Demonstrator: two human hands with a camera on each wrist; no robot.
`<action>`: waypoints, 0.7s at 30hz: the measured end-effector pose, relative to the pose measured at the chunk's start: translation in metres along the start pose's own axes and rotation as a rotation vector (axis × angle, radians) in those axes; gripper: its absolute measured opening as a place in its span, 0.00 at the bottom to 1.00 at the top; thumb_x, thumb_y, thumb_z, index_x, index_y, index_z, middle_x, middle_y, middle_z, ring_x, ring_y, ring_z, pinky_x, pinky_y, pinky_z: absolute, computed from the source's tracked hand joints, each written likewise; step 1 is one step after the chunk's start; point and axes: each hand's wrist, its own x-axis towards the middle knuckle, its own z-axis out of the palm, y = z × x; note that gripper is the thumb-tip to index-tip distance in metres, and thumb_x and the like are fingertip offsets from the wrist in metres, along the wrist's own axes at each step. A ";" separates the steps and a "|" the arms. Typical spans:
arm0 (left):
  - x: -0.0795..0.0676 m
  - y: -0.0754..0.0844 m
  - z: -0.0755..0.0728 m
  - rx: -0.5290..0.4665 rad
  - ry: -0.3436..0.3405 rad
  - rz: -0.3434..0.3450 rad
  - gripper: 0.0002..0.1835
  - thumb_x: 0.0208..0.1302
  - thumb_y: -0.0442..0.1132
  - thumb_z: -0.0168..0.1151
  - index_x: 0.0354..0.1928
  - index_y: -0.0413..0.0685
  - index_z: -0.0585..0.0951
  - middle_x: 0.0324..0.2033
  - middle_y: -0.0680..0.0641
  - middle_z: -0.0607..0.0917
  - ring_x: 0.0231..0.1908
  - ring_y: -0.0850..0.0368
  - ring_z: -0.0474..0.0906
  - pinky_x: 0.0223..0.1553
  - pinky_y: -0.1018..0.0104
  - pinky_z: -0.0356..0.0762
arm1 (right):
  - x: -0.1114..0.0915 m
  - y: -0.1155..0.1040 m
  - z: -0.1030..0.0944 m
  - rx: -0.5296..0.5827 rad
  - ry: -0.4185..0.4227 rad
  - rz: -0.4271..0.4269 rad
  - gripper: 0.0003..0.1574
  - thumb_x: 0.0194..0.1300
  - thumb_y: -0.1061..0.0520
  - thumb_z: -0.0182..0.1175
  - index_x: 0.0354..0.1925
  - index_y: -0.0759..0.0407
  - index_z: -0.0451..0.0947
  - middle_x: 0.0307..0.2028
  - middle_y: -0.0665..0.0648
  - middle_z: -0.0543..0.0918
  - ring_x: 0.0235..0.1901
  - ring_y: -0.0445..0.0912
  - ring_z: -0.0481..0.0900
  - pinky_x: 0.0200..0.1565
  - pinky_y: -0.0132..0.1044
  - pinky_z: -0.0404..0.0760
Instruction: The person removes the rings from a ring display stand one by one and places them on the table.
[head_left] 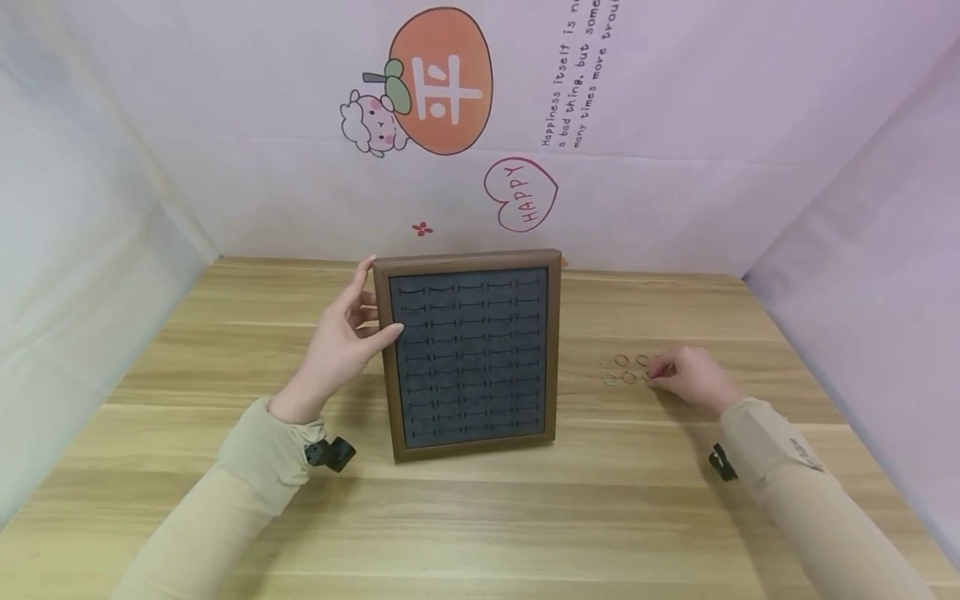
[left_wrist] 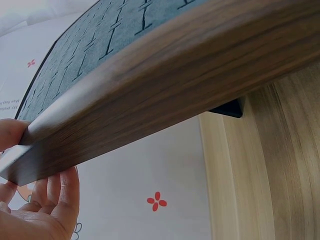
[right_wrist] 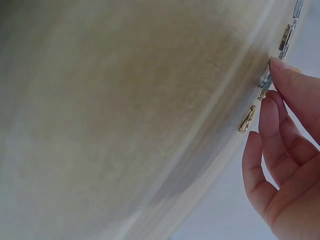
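Note:
A ring display board with a brown wooden frame and a dark grey slotted panel stands tilted back on the table. My left hand grips its upper left side, the thumb on the front and the other fingers behind. In the left wrist view, the frame's side edge runs across above those fingers. Off to the board's right, my right hand pinches a ring at table level between thumb and forefinger. A gold-coloured ring lies just beside the fingertips. Further rings lie left of this hand.
The wood-grain table reaches back to a pale printed cloth, with more cloth along both sides. Beneath the board, part of a black support shows. Each wrist carries a small black camera.

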 end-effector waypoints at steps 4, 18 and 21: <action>0.002 0.001 0.001 -0.002 -0.004 0.004 0.49 0.60 0.30 0.62 0.74 0.69 0.46 0.46 0.41 0.70 0.45 0.49 0.73 0.56 0.52 0.74 | -0.004 -0.001 -0.004 0.024 0.023 0.000 0.04 0.53 0.63 0.67 0.31 0.63 0.83 0.31 0.60 0.85 0.32 0.50 0.80 0.41 0.51 0.80; -0.003 -0.006 -0.012 0.055 -0.038 0.026 0.49 0.61 0.34 0.63 0.74 0.70 0.44 0.60 0.37 0.68 0.56 0.42 0.70 0.61 0.46 0.68 | -0.018 -0.034 -0.023 0.089 0.127 0.005 0.22 0.55 0.60 0.67 0.47 0.68 0.79 0.44 0.70 0.81 0.38 0.58 0.81 0.42 0.55 0.80; -0.007 -0.008 -0.019 0.129 -0.007 0.098 0.47 0.61 0.35 0.64 0.74 0.66 0.47 0.66 0.37 0.64 0.63 0.39 0.64 0.64 0.43 0.63 | -0.022 -0.050 -0.027 0.101 0.169 -0.023 0.28 0.56 0.57 0.67 0.53 0.67 0.75 0.50 0.69 0.77 0.45 0.62 0.77 0.49 0.61 0.74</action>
